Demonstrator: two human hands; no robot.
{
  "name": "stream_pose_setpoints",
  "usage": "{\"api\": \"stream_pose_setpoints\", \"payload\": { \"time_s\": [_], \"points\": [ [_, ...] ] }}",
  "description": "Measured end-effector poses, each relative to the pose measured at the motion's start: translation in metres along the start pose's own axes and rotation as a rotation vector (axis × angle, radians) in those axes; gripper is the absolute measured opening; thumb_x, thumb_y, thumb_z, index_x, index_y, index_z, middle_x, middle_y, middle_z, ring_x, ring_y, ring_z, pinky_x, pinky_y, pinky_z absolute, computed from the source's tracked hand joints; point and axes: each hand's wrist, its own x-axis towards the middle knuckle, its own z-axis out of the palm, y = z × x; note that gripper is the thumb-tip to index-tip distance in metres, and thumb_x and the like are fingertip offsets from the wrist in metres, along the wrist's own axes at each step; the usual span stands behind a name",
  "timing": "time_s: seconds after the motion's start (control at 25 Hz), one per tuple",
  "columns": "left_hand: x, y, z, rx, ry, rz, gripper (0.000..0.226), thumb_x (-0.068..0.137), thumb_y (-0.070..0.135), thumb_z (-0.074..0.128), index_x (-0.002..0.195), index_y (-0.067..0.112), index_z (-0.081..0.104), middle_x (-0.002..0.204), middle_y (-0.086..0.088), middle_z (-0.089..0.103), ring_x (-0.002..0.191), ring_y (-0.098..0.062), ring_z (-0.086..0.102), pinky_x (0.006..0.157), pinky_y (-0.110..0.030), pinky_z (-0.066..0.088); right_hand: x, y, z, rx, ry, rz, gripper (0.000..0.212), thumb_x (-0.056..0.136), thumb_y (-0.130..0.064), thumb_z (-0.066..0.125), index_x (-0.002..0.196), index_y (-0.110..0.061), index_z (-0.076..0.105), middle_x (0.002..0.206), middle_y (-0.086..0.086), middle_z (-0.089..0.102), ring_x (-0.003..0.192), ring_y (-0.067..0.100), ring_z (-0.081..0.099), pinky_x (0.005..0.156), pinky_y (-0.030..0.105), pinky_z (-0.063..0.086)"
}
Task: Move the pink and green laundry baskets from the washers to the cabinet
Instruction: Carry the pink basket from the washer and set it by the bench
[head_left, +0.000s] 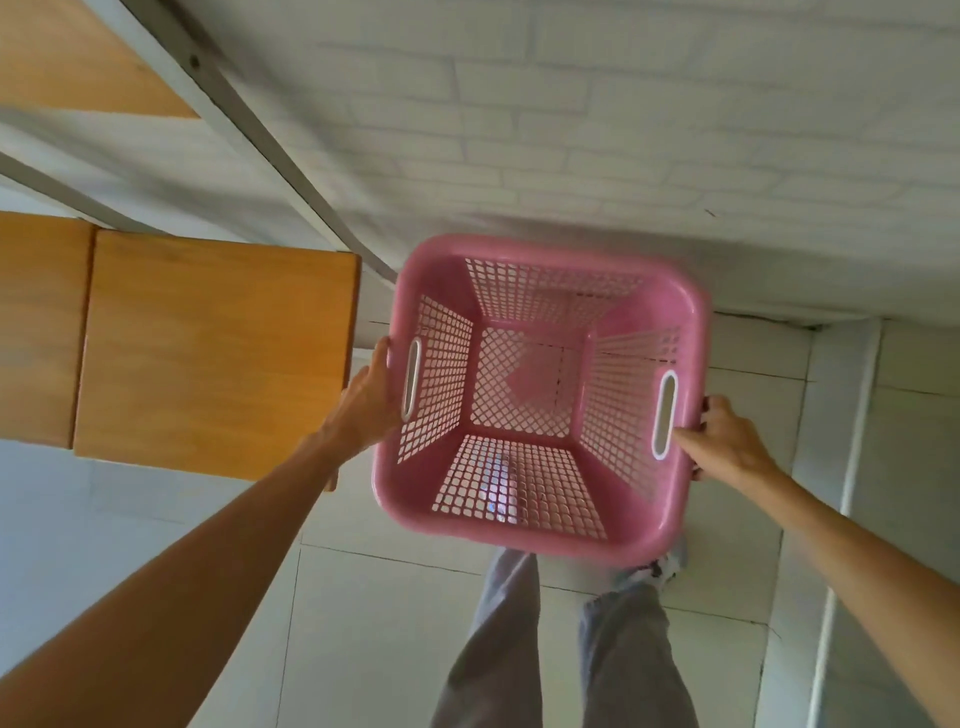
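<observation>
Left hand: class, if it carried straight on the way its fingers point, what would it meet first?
The left hand already touches the pink basket at its side; beyond that, probably the white brick wall.

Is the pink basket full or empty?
Empty. The pink basket shows only its bare mesh bottom and walls, with floor tiles visible through the holes.

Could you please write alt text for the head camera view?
Two bare hands, left hand and right hand, carry an empty pink laundry basket by its sides above a tiled floor. A wooden cabinet stands to the left.
</observation>
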Motion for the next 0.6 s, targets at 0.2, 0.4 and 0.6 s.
{"api": "stream_pose_setpoints", "payload": {
  "time_s": [0.2,0.4,0.6],
  "points": [
    [0.018,-0.013,-0.005,0.078,0.040,0.094,0.074,0.087,0.006,0.066,0.144,-0.009,0.021,0.108,-0.022,0.066,0.080,-0.031,0.073,0.065,-0.048,0.062,0.028,-0.012,0.010,0.000,0.013,-0.002,0.042,0.092,-0.010,0.063,0.130,-0.011,0.044,0.106,0.011,0.068,0.074,0.022,0.072,0.049,0.024,0.058],
    [0.041,-0.028,-0.015,0.079,0.062,-0.012,0.074,0.088,0.006,0.064,0.147,0.004,0.020,0.105,-0.014,0.067,0.073,-0.028,0.074,0.054,-0.045,0.062,0.042,-0.023,0.022,-0.010,0.079,0.013,0.030,0.092,-0.013,0.059,0.121,-0.010,0.055,0.106,0.013,0.072,0.079,0.030,0.073,0.072,0.046,0.062],
    [0.036,-0.003,-0.027,0.086,-0.059,-0.095,0.072,0.086,-0.005,0.061,0.146,0.006,0.023,0.118,-0.019,0.059,0.093,-0.033,0.069,0.064,-0.049,0.062,0.010,-0.046,0.017,-0.001,0.048,-0.023,0.055,0.097,-0.021,0.058,0.146,-0.009,0.034,0.118,0.018,0.067,0.095,0.035,0.071,0.074,0.030,0.055]
  ]
}}
